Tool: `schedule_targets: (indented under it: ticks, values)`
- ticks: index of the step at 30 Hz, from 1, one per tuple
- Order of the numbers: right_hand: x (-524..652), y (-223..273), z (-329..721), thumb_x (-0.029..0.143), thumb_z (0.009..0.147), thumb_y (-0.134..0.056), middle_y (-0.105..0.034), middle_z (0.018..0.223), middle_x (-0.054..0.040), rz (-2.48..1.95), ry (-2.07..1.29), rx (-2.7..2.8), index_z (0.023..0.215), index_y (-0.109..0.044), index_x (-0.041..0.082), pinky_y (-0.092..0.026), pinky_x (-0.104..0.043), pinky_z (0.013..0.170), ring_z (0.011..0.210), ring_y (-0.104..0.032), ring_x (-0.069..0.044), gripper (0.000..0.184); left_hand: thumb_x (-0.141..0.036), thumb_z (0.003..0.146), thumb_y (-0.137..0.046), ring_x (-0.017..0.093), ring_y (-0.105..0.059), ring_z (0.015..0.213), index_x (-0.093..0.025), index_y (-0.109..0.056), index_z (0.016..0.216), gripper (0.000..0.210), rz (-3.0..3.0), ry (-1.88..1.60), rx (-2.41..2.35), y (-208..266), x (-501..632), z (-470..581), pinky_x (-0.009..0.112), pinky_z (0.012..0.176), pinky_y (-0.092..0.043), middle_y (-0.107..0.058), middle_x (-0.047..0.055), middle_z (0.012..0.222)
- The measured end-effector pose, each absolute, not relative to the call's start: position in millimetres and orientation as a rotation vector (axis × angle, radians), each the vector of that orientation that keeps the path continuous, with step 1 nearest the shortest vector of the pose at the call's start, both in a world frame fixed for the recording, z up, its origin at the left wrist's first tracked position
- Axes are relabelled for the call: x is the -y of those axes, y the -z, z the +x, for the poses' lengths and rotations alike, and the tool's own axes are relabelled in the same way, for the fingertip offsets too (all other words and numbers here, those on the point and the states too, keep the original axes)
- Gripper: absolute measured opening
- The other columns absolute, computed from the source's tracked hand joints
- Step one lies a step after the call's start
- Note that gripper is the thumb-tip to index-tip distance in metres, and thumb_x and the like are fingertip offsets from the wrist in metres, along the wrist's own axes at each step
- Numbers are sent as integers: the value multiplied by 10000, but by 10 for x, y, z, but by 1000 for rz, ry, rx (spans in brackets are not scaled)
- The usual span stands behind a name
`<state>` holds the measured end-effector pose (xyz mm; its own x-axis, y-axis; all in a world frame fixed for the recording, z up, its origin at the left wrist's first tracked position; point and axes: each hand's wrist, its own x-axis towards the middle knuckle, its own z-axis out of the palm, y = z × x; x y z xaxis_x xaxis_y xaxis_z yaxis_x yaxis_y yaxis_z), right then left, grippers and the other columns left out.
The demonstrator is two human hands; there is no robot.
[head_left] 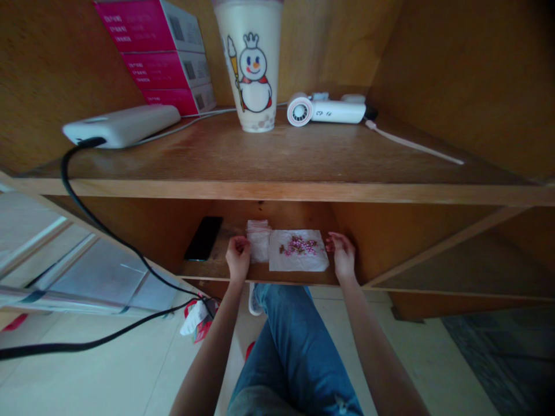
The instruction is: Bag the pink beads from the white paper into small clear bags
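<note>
My left hand [238,258] rests on the lower shelf with its fingers curled in. Whatever those fingers may hold is hidden. Just right of it lies a stack of small clear zip bags [259,241]. Beside the bags is a white sheet [277,261], with a pile of small pink and brownish beads [299,246] in its middle. My right hand [342,254] is at the sheet's right edge. Its fingers are slightly bent and apart, with nothing visible in them.
A black phone [204,238] lies left on the lower shelf. Above stand a snowman-printed cup [252,69], pink boxes [160,69], a white power bank [125,124] and a small handheld fan [327,110]. A black cable [125,245] hangs down at the left.
</note>
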<state>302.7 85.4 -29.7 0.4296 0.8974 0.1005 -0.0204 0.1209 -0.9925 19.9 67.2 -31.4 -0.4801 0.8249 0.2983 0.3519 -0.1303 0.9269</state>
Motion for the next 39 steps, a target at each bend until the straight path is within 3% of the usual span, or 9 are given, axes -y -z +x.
schedule_targets:
  ticks: [15, 27, 33, 39]
  values:
    - [-849, 289, 3022, 428, 739, -563, -580, 680, 5, -1245, -855, 885, 865, -632, 172, -394, -217, 501, 518, -490, -85, 293, -303, 706, -595, 144, -575, 696, -181, -512, 856, 210, 1308, -1611, -1798, 318, -686, 208, 269, 665, -467, -581, 14, 754]
    - [-856, 283, 3014, 455, 751, -535, -577, 678, -5, -1265, -820, 930, 876, -615, 165, -402, -230, 505, 528, -491, -99, 326, -243, 717, -572, 129, -571, 699, -170, -514, 869, 179, 1280, -1720, -1684, 281, -657, 213, 249, 662, -467, -572, 17, 764]
    - [-679, 99, 2838, 415, 827, -450, -628, 862, -68, -1325, -554, 1342, 886, -618, 186, -443, -312, 699, 765, -566, -177, 290, -288, 735, -585, 127, -569, 719, -161, -527, 876, 199, 1238, -1800, -1582, 118, -558, 264, 251, 689, -469, -575, 28, 782]
    - [-421, -257, 2498, 334, 845, -467, -607, 930, -55, -1210, -518, 1686, 926, -631, 236, -420, -318, 798, 888, -548, -184, 207, -267, 750, -559, 150, -585, 739, -167, -616, 862, 160, 1449, -1564, -1451, -125, -460, 354, 273, 704, -470, -635, 49, 819]
